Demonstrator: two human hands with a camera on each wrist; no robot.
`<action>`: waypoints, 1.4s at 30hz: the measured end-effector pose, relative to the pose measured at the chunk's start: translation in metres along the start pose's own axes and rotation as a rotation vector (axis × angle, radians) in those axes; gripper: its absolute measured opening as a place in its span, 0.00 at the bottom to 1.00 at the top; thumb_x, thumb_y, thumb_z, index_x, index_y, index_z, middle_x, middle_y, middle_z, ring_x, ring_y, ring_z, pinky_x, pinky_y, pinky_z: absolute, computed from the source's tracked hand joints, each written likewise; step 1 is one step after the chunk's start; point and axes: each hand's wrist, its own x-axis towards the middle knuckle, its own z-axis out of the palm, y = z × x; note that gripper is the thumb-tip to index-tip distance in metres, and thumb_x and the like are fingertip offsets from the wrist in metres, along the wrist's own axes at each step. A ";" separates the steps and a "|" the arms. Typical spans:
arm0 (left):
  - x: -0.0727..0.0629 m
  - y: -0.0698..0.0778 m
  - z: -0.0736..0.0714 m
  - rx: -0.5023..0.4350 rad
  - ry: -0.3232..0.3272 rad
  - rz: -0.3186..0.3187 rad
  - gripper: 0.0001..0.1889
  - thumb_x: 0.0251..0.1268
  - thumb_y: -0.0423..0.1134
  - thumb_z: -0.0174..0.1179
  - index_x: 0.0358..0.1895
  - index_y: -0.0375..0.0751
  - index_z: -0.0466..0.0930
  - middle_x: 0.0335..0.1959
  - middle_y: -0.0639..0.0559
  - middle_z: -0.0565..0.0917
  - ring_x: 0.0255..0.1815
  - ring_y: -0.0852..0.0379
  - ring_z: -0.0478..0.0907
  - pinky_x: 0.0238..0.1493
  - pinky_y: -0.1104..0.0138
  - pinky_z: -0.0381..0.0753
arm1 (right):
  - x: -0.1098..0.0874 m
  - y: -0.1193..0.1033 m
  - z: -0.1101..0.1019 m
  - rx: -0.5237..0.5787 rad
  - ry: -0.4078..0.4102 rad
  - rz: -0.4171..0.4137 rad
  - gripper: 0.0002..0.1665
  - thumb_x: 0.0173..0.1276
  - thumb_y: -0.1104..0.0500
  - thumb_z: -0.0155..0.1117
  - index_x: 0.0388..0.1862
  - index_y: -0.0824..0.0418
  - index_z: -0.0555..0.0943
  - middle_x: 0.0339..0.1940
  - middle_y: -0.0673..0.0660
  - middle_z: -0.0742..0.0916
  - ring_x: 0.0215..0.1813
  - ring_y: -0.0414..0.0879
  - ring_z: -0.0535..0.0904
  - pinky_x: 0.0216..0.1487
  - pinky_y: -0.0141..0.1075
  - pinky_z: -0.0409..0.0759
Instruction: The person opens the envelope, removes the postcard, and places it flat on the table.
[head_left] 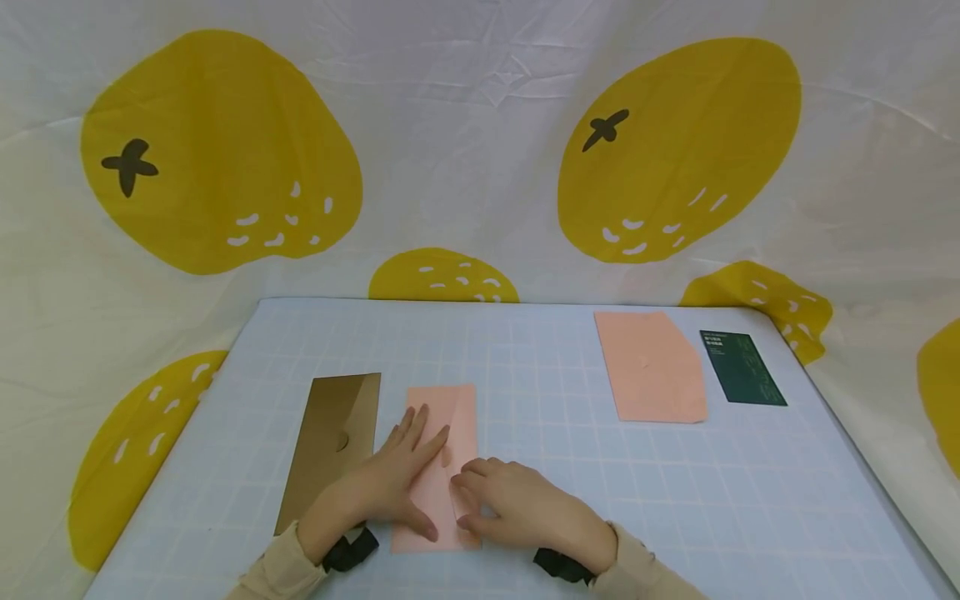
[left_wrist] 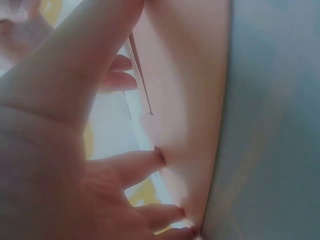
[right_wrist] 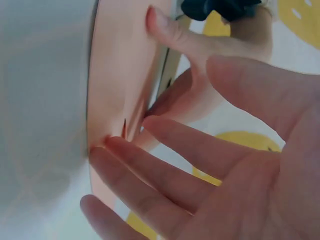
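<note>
A pink paper envelope (head_left: 459,407) lies upright in front of me on the table, with a small half-round tab and a slit near its middle. My left hand (head_left: 396,479) is spread over its left half, fingertips and thumb pressing on the paper. At its right edge rests my right hand (head_left: 521,502); in the right wrist view the fingers (right_wrist: 160,192) are nearly straight, and the fingertips touch the envelope's side. The left wrist view shows the envelope's surface (left_wrist: 192,85) bowing up slightly under the left fingertips. A gold envelope (head_left: 318,442) lies just left of the left hand.
Towards the back right lies a peach-coloured paper piece (head_left: 648,371) with a cut corner. Beside it is a dark green card (head_left: 738,367) with pale print. A pale blue checked cloth (head_left: 540,375) covers the table, and a white curtain (head_left: 457,150) with yellow fruit hangs behind.
</note>
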 end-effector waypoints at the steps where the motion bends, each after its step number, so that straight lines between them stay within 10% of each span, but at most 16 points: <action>1: 0.000 0.001 0.000 -0.001 0.001 0.005 0.66 0.36 0.64 0.78 0.80 0.43 0.50 0.79 0.30 0.34 0.77 0.30 0.29 0.67 0.36 0.57 | 0.001 0.001 -0.001 0.010 0.017 0.000 0.25 0.69 0.48 0.65 0.61 0.58 0.80 0.57 0.52 0.82 0.55 0.44 0.79 0.50 0.37 0.80; 9: 0.000 0.007 0.006 0.018 -0.007 0.037 0.66 0.36 0.65 0.77 0.80 0.42 0.50 0.79 0.31 0.33 0.77 0.30 0.29 0.69 0.39 0.56 | 0.007 0.009 0.005 0.048 0.107 0.069 0.26 0.60 0.52 0.73 0.55 0.59 0.82 0.52 0.53 0.81 0.51 0.44 0.76 0.36 0.33 0.79; 17: -0.003 0.016 0.008 0.034 -0.046 0.027 0.67 0.36 0.67 0.76 0.80 0.42 0.49 0.79 0.31 0.32 0.78 0.30 0.29 0.60 0.41 0.71 | 0.001 0.004 0.014 0.032 -0.014 0.203 0.47 0.65 0.42 0.68 0.74 0.66 0.66 0.77 0.71 0.61 0.76 0.63 0.59 0.58 0.54 0.77; 35: -0.007 0.028 0.012 0.119 -0.026 0.037 0.60 0.43 0.64 0.74 0.78 0.39 0.56 0.77 0.23 0.40 0.76 0.23 0.35 0.51 0.47 0.80 | 0.002 0.000 0.034 -0.193 -0.043 0.187 0.59 0.62 0.32 0.65 0.77 0.71 0.57 0.78 0.73 0.54 0.79 0.63 0.48 0.72 0.51 0.62; 42: -0.005 0.031 0.007 0.129 0.008 0.045 0.43 0.58 0.58 0.68 0.73 0.40 0.67 0.76 0.23 0.47 0.75 0.23 0.42 0.50 0.44 0.79 | 0.002 0.002 0.031 -0.207 -0.021 0.164 0.61 0.60 0.32 0.67 0.75 0.73 0.59 0.78 0.72 0.56 0.79 0.63 0.50 0.72 0.50 0.61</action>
